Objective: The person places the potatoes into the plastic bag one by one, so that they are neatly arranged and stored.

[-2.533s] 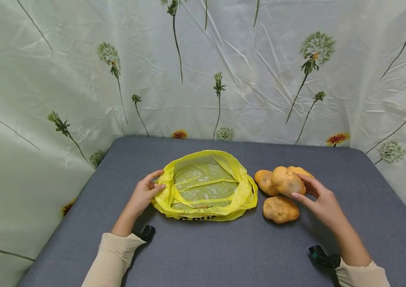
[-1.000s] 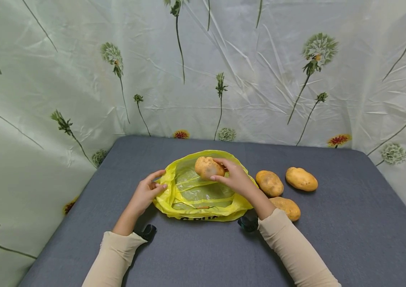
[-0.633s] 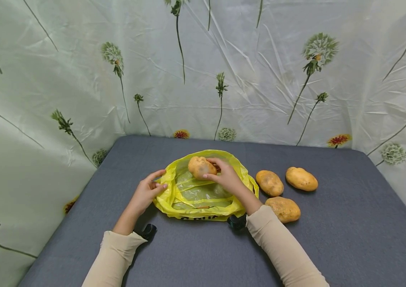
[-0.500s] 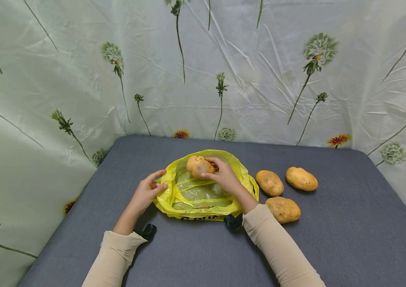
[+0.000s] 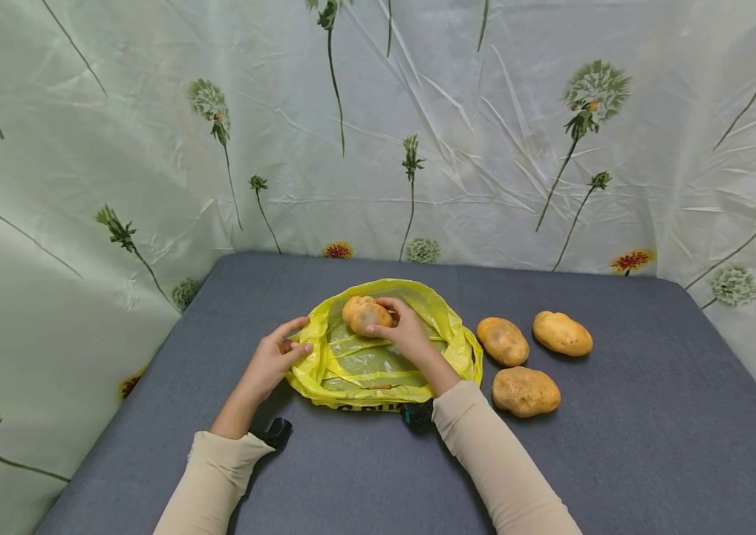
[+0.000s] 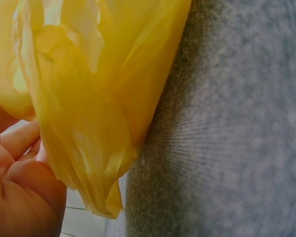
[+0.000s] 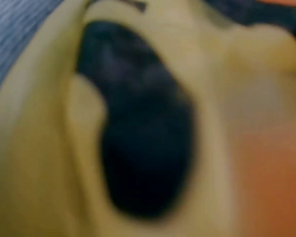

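In the head view a yellow plastic bag point(image 5: 451, 319) lies with its mouth spread wide, black print along its near side. My left hand point(image 5: 267, 364) pinches the bag's left rim between thumb and fingers. The left wrist view has the yellow film point(image 6: 84, 113) hanging beside that hand's palm and fingers point(image 6: 27, 182). Inside the mouth, toward the back left, my right hand point(image 5: 411, 338) grips a tan potato point(image 5: 359, 315) from its right side. Blurred yellow film with a dark printed shape point(image 7: 148, 138) fills most of the right wrist view.
Three more potatoes lie right of the bag: one close to its edge point(image 5: 502, 342), one farther back point(image 5: 561, 334), one nearer point(image 5: 526, 391). They rest on a grey cloth-covered table point(image 5: 351, 475). A pale flower-print curtain point(image 5: 485, 148) hangs behind and at the sides.
My right hand has brought the potato from the group at right over into the bag's mouth, then moved slightly farther left and lower. The left hand keeps its place on the rim.
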The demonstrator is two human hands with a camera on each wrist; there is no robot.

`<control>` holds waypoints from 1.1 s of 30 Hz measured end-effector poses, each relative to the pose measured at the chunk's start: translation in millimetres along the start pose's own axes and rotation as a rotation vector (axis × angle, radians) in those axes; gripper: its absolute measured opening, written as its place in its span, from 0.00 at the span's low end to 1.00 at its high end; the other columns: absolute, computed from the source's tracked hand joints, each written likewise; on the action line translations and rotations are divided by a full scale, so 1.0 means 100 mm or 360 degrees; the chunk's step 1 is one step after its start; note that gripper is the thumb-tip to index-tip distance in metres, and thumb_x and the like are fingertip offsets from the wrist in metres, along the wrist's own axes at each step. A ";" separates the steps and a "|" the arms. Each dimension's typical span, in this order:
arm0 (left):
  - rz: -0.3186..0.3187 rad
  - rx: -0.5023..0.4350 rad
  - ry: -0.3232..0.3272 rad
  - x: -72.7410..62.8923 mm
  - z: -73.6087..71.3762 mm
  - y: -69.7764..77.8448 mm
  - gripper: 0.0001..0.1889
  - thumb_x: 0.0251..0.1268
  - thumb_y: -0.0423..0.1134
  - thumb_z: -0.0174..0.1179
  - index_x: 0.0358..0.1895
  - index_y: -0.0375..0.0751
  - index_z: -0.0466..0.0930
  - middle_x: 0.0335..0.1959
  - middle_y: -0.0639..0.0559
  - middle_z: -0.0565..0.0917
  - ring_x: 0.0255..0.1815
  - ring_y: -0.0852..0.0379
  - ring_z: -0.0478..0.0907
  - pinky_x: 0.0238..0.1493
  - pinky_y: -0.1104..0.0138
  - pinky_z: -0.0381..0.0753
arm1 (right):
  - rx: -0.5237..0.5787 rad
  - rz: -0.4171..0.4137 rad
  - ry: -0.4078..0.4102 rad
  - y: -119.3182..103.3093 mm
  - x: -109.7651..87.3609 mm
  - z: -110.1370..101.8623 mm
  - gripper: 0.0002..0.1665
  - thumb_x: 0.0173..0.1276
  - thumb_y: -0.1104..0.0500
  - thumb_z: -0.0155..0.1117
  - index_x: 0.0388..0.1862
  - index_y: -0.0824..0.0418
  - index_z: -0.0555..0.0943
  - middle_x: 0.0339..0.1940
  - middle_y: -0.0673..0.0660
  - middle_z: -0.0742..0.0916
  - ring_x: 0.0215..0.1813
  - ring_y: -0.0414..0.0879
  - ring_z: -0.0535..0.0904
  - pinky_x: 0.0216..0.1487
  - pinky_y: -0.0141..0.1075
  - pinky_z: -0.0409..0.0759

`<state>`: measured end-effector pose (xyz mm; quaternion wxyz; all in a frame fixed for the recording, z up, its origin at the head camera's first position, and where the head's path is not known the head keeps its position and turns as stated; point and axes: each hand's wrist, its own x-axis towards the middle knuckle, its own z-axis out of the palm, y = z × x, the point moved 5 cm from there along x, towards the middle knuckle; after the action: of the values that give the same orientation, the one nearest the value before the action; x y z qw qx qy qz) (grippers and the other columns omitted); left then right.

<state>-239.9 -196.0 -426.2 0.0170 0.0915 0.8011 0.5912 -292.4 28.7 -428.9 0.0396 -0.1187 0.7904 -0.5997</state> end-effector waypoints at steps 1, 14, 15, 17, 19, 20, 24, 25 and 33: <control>-0.0002 -0.0008 0.0002 0.00 0.00 0.00 0.27 0.59 0.31 0.58 0.62 0.32 0.63 0.47 0.38 0.74 0.27 0.62 0.73 0.25 0.71 0.73 | 0.0006 0.0003 0.0003 0.01 0.00 0.01 0.32 0.54 0.63 0.68 0.59 0.61 0.70 0.55 0.59 0.74 0.50 0.52 0.72 0.47 0.42 0.73; -0.0013 -0.0034 -0.0010 0.00 0.01 0.01 0.27 0.60 0.31 0.58 0.62 0.32 0.62 0.43 0.36 0.74 0.27 0.61 0.72 0.25 0.71 0.72 | -0.0071 -0.0036 -0.0036 -0.07 0.00 0.08 0.34 0.56 0.63 0.67 0.62 0.65 0.67 0.58 0.61 0.72 0.56 0.54 0.70 0.52 0.43 0.69; -0.0012 -0.0025 -0.0006 0.00 0.01 0.01 0.27 0.60 0.31 0.58 0.62 0.32 0.62 0.43 0.37 0.74 0.27 0.61 0.72 0.25 0.71 0.72 | -0.0072 -0.0043 -0.0030 -0.08 -0.01 0.07 0.34 0.56 0.63 0.66 0.62 0.65 0.67 0.59 0.61 0.72 0.57 0.54 0.69 0.53 0.43 0.68; -0.0004 -0.0008 -0.0004 0.00 0.00 0.00 0.27 0.60 0.32 0.58 0.62 0.33 0.63 0.43 0.38 0.74 0.27 0.61 0.72 0.24 0.71 0.72 | -0.0069 -0.0059 -0.0021 -0.10 -0.02 0.05 0.34 0.57 0.63 0.66 0.62 0.65 0.66 0.60 0.61 0.71 0.59 0.54 0.67 0.56 0.43 0.66; 0.0011 0.0007 -0.0005 -0.01 0.00 0.00 0.27 0.60 0.33 0.58 0.62 0.32 0.63 0.43 0.39 0.74 0.27 0.61 0.72 0.24 0.71 0.72 | -0.0078 -0.0072 -0.0012 -0.12 -0.04 0.02 0.34 0.57 0.62 0.66 0.62 0.64 0.66 0.61 0.60 0.71 0.61 0.54 0.64 0.58 0.43 0.63; 0.0016 0.0008 -0.0006 -0.01 -0.01 0.00 0.27 0.60 0.33 0.58 0.62 0.32 0.63 0.44 0.38 0.74 0.27 0.61 0.72 0.24 0.71 0.72 | -0.0085 -0.0079 -0.0014 -0.14 -0.05 0.01 0.34 0.57 0.62 0.66 0.62 0.63 0.66 0.61 0.59 0.71 0.62 0.53 0.63 0.59 0.42 0.62; 0.0021 -0.0017 -0.0006 -0.01 0.00 0.00 0.27 0.60 0.31 0.58 0.62 0.32 0.62 0.49 0.37 0.72 0.28 0.61 0.73 0.25 0.71 0.73 | -0.0044 -0.0122 -0.0040 -0.21 -0.09 -0.04 0.34 0.58 0.61 0.65 0.63 0.63 0.65 0.61 0.59 0.71 0.63 0.53 0.62 0.61 0.43 0.59; 0.0018 -0.0031 -0.0002 -0.01 0.00 0.00 0.26 0.60 0.31 0.57 0.62 0.33 0.63 0.51 0.37 0.72 0.28 0.62 0.73 0.25 0.71 0.73 | -0.0030 -0.0134 -0.0048 -0.23 -0.11 -0.05 0.34 0.58 0.61 0.65 0.63 0.64 0.65 0.61 0.60 0.71 0.63 0.54 0.62 0.61 0.42 0.59; -0.0004 -0.0064 -0.0023 -0.05 0.01 0.14 0.26 0.60 0.27 0.55 0.62 0.27 0.60 0.54 0.33 0.68 0.28 0.63 0.72 0.26 0.72 0.72 | -0.0012 -0.0250 -0.0090 -0.71 -0.38 -0.21 0.34 0.59 0.65 0.63 0.63 0.70 0.62 0.62 0.67 0.68 0.64 0.58 0.60 0.62 0.45 0.57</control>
<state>-232.7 -191.6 -414.1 0.0255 0.0944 0.7890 0.6066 -250.0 39.2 -358.1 0.0143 -0.1974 0.7794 -0.5944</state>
